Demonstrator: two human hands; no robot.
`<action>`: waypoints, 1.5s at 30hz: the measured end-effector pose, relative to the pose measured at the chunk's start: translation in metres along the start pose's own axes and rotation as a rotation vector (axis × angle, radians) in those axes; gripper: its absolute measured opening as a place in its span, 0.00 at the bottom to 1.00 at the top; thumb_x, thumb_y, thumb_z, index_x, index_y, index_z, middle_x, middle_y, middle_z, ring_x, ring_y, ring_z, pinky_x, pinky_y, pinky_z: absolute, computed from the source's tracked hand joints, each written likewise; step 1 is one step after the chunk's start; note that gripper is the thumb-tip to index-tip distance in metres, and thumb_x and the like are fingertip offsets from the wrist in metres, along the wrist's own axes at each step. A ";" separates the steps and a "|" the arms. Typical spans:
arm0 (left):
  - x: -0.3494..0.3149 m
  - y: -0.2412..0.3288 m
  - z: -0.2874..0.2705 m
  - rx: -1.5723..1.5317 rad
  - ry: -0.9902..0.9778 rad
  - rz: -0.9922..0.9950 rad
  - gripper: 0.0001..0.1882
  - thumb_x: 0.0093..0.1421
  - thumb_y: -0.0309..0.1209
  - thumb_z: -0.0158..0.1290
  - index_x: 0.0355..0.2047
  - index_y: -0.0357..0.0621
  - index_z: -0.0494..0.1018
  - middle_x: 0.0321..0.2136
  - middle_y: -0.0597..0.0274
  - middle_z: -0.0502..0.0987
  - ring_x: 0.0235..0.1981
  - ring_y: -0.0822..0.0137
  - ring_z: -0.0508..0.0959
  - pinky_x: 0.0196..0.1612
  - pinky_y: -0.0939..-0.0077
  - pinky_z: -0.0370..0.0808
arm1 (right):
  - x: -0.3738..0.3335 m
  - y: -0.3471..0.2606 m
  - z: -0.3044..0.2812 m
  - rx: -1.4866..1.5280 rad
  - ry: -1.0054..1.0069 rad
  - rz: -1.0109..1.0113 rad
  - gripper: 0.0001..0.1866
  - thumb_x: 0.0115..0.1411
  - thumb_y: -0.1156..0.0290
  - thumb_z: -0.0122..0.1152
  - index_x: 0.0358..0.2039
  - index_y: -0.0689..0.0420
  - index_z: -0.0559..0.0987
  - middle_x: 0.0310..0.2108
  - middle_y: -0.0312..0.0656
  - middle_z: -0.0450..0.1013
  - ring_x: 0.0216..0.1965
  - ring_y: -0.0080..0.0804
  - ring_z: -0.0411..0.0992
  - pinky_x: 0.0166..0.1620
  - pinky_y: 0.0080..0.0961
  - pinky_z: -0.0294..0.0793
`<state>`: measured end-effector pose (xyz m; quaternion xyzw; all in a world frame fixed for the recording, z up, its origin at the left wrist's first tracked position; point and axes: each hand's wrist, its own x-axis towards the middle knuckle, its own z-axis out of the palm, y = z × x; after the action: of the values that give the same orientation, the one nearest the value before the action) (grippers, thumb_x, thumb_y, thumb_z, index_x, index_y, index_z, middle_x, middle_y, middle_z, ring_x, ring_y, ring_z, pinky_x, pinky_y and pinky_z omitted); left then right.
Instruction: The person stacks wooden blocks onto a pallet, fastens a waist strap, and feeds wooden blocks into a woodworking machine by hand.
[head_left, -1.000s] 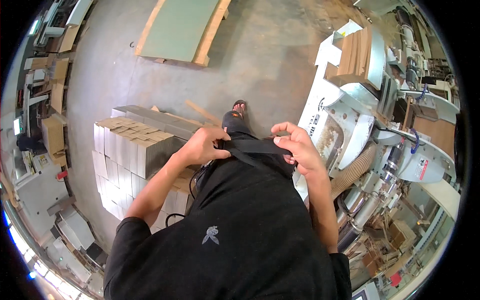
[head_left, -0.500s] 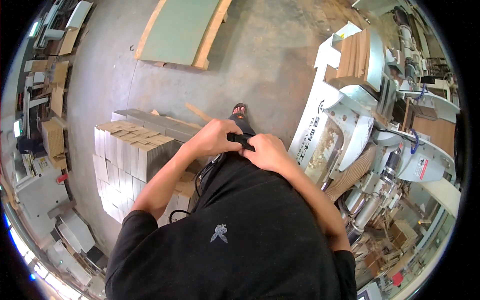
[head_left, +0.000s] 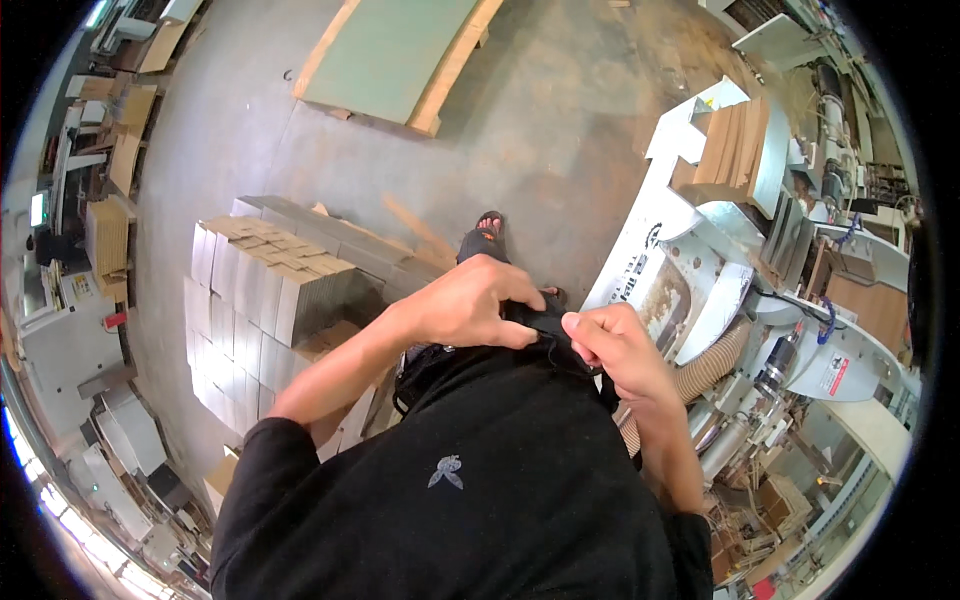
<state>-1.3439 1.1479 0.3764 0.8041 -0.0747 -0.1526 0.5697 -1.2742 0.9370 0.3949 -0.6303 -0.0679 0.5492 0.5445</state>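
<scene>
At my waist, both hands work on a piece of black strap-like fabric (head_left: 545,322); its exact kind is hard to make out against my dark clothes. My left hand (head_left: 470,302) grips its left part, with the thumb below and the fingers curled over the top. On the other side, my right hand (head_left: 622,350) is closed with the thumb pressed on the fabric's right end. Black cords hang beside my left hip, under the left wrist. My black shirt (head_left: 520,450) fills the lower middle, and sandalled feet show beyond the hands.
On the left stands a stack of pale panels (head_left: 235,290), with long grey pieces (head_left: 330,235) behind it. A large machine (head_left: 690,270) with stacked brown boards (head_left: 730,150) and a ribbed hose (head_left: 715,360) is close on my right. A green sheet on a wooden pallet (head_left: 390,50) lies ahead.
My hands have moved apart and to the right, the right hand turning thumb-up, and more of the black fabric shows between them. The surroundings have shifted slightly as my head moved.
</scene>
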 end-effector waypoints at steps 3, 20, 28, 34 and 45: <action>-0.012 -0.020 -0.004 -0.008 -0.022 -0.096 0.18 0.42 0.31 0.61 0.31 0.30 0.75 0.26 0.50 0.76 0.29 0.57 0.76 0.35 0.69 0.71 | 0.004 0.009 -0.006 0.039 0.014 0.016 0.24 0.61 0.64 0.53 0.09 0.58 0.65 0.11 0.26 0.56 0.16 0.14 0.50 0.20 0.19 0.47; -0.036 -0.027 -0.009 0.035 -0.120 -0.242 0.19 0.40 0.31 0.61 0.33 0.33 0.75 0.29 0.52 0.76 0.30 0.58 0.75 0.36 0.69 0.71 | -0.015 0.022 -0.023 -0.246 0.003 -0.033 0.25 0.58 0.63 0.57 0.10 0.62 0.62 0.09 0.28 0.50 0.15 0.14 0.49 0.18 0.24 0.48; -0.030 -0.008 -0.013 0.126 -0.090 -0.286 0.20 0.39 0.33 0.62 0.32 0.34 0.76 0.31 0.51 0.77 0.33 0.56 0.75 0.38 0.68 0.72 | -0.027 0.019 -0.039 -0.401 0.094 -0.108 0.24 0.57 0.63 0.58 0.10 0.61 0.62 0.09 0.35 0.54 0.14 0.20 0.53 0.20 0.25 0.55; -0.049 -0.036 -0.014 0.031 -0.109 -0.442 0.17 0.44 0.31 0.60 0.34 0.33 0.76 0.29 0.53 0.77 0.31 0.63 0.76 0.35 0.71 0.72 | -0.006 0.054 -0.049 -0.301 -0.008 -0.062 0.18 0.58 0.64 0.59 0.17 0.64 0.72 0.10 0.34 0.61 0.17 0.17 0.58 0.21 0.24 0.59; -0.035 -0.127 -0.067 0.059 -0.229 -0.743 0.20 0.52 0.33 0.57 0.45 0.37 0.73 0.37 0.53 0.78 0.40 0.67 0.75 0.47 0.72 0.69 | -0.048 0.146 -0.136 -0.055 1.046 -0.183 0.07 0.57 0.73 0.55 0.36 0.59 0.76 0.28 0.35 0.74 0.34 0.22 0.71 0.39 0.19 0.69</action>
<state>-1.3617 1.2615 0.2829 0.7702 0.1545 -0.4351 0.4401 -1.2634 0.7635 0.2869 -0.8255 0.1438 0.1099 0.5346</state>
